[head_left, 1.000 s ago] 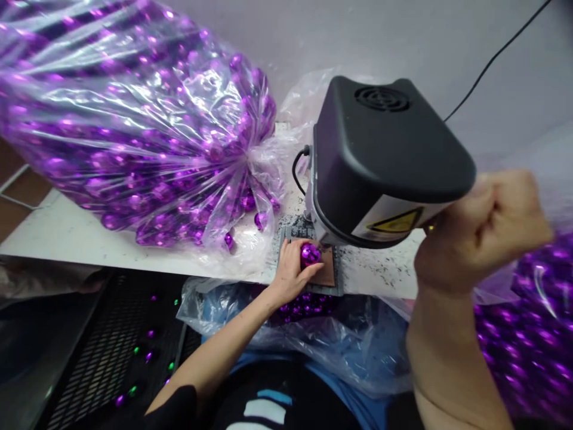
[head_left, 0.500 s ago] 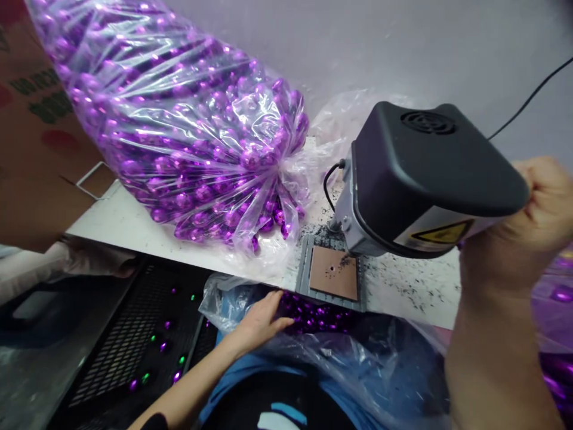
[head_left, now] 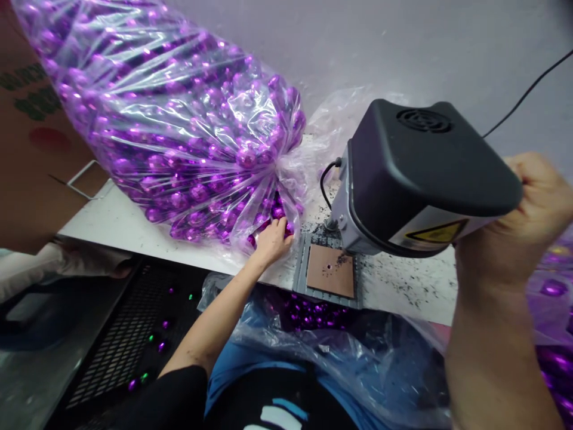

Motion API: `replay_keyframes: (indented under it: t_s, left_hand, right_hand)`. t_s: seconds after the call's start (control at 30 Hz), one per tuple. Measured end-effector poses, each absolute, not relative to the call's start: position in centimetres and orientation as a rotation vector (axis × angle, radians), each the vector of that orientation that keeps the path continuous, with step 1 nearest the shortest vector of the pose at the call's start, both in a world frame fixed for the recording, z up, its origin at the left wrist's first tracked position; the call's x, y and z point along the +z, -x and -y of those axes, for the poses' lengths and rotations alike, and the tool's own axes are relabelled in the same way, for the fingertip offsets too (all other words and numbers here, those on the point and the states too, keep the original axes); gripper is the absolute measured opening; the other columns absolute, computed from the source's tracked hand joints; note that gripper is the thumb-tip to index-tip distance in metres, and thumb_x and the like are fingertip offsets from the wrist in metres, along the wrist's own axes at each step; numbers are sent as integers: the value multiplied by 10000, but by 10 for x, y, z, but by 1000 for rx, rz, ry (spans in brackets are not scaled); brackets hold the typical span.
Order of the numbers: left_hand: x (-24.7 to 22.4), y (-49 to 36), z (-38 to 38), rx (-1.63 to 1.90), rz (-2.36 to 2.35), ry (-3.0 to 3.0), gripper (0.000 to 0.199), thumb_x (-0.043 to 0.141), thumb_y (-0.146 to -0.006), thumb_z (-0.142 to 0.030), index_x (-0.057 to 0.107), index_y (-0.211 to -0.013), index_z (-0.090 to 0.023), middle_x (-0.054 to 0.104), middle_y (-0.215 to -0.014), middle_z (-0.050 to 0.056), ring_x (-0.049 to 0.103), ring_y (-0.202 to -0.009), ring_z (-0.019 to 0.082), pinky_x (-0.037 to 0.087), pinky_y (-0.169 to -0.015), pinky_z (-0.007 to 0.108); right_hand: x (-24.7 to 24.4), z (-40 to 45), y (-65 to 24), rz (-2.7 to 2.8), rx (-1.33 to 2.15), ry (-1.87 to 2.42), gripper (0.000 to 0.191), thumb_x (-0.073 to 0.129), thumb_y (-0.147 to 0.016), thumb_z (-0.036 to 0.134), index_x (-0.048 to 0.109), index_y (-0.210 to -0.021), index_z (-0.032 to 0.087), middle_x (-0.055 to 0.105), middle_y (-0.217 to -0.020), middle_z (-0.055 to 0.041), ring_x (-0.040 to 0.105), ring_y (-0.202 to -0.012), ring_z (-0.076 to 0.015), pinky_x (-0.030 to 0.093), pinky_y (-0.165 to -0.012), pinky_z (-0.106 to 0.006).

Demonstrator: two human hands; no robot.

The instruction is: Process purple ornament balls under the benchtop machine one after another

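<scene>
My left hand (head_left: 271, 242) reaches over the bench to the gathered mouth of a large clear plastic bag (head_left: 179, 119) full of shiny purple balls. Its fingers and thumb are apart, touching loose purple balls at the opening. My right hand (head_left: 544, 194) is closed in a fist at the right side of a small bench drill press (head_left: 430, 173); the handle it grips is mostly hidden behind the black housing. Below the drill head lies a brown square plate (head_left: 330, 272) with a small hole, on the grey metal base (head_left: 301, 269). No ball sits on that plate.
Dark shavings lie across the white bench (head_left: 403, 280). An opened plastic bag with purple balls (head_left: 313, 313) covers my lap. A cardboard box (head_left: 36, 155) stands at left, above a black crate (head_left: 107, 352) with scattered balls. Another person's arm (head_left: 58, 269) shows at far left.
My left hand has moved up from the balls in my lap to the mouth of the large bag on the bench. My right hand stays at the drill press.
</scene>
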State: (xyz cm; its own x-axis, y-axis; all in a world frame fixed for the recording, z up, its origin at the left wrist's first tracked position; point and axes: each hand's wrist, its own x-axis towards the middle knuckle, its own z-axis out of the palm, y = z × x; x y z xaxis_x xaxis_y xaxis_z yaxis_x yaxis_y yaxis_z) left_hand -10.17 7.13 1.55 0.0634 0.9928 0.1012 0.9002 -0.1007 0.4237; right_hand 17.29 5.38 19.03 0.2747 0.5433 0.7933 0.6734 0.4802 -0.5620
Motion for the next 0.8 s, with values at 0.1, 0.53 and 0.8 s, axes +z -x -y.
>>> replay_keyframes:
  t_s: [0.1, 0.53, 0.8]
  left_hand:
    - [13, 112, -66, 666, -1841, -1914, 382, 637, -863, -359, 523, -1173, -169, 644, -1023, 71, 634, -903, 219, 490, -803, 333]
    - [39, 127, -53, 1125, -1752, -1517, 442, 782, -711, -426, 610, -1035, -179, 599, -863, 22, 576, -769, 156, 466, -693, 286]
    - [88, 117, -5, 982, -798, -570, 468, 618, -843, -522, 643, -1112, -140, 707, -1021, 114, 644, -637, 130, 463, -483, 213]
  right_hand:
    - [193, -52, -170, 1382, -103, 1169, 313, 478, -854, 248, 379, -596, 100, 284, -552, 28, 264, -553, 20, 173, -528, -183]
    - [195, -49, -166, 1378, -45, 1164, 334, 458, -891, 242, 346, -615, 92, 251, -564, 42, 237, -565, 29, 160, -566, -175]
    - [192, -52, -170, 1396, -41, 1136, 364, 481, -905, 295, 358, -631, 90, 239, -579, 45, 246, -569, 34, 173, -576, -176]
